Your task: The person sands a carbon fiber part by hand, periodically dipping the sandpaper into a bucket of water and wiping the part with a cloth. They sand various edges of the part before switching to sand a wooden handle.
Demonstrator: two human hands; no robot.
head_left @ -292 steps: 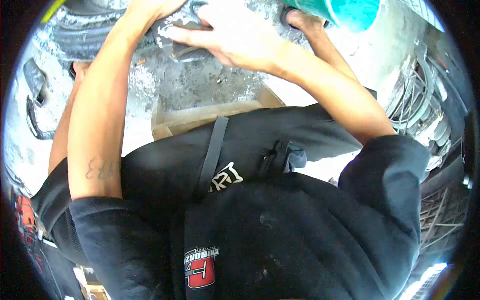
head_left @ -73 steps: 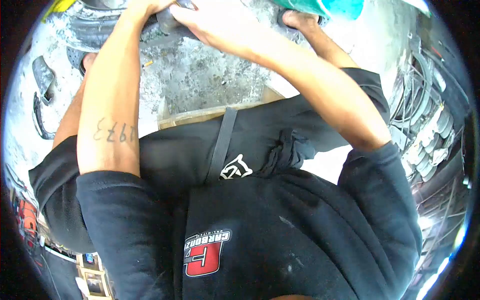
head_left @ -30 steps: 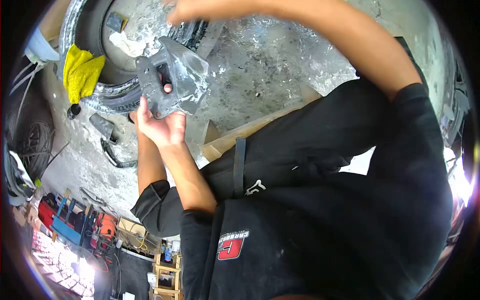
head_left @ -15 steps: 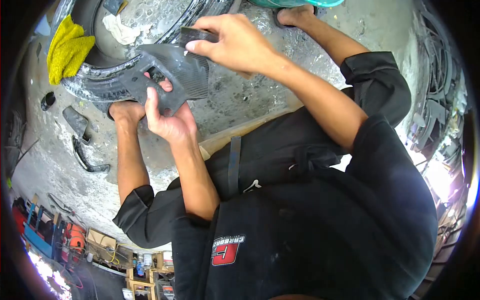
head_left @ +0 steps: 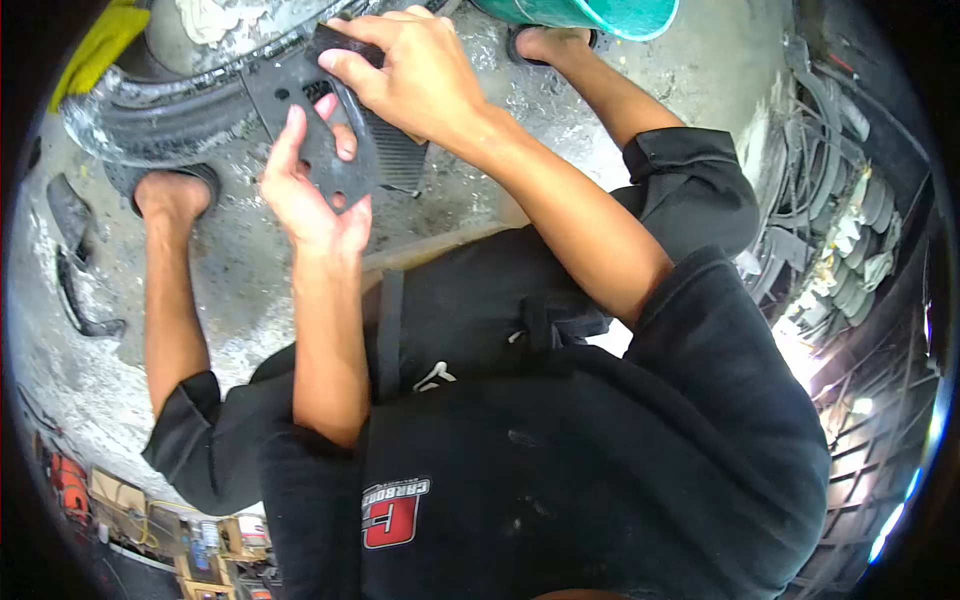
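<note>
A dark grey shaped panel (head_left: pixel 352 185) with round holes and a wide cut-out is held up in front of me. My left hand (head_left: pixel 318 200) grips it from below, with fingertips showing through the cut-out and the thumb on its face. My right hand (head_left: pixel 420 78) is closed round a small black block (head_left: pixel 345 44), which lies against the panel's upper edge. Behind the panel is a tire (head_left: pixel 165 125) with whitish smears, and a yellow cloth (head_left: pixel 100 50) hangs over its left part.
A green tub (head_left: pixel 630 14) stands at the top beside my foot. Dark curved pieces (head_left: pixel 68 212) lie on the floor at the left. Dark parts and coils (head_left: pixel 850 240) are piled at the right. A white cloth (head_left: pixel 215 15) is inside the tire.
The view has shifted, so most things appear further left. My right hand and the block have moved down along the panel, now covering its upper edge.
</note>
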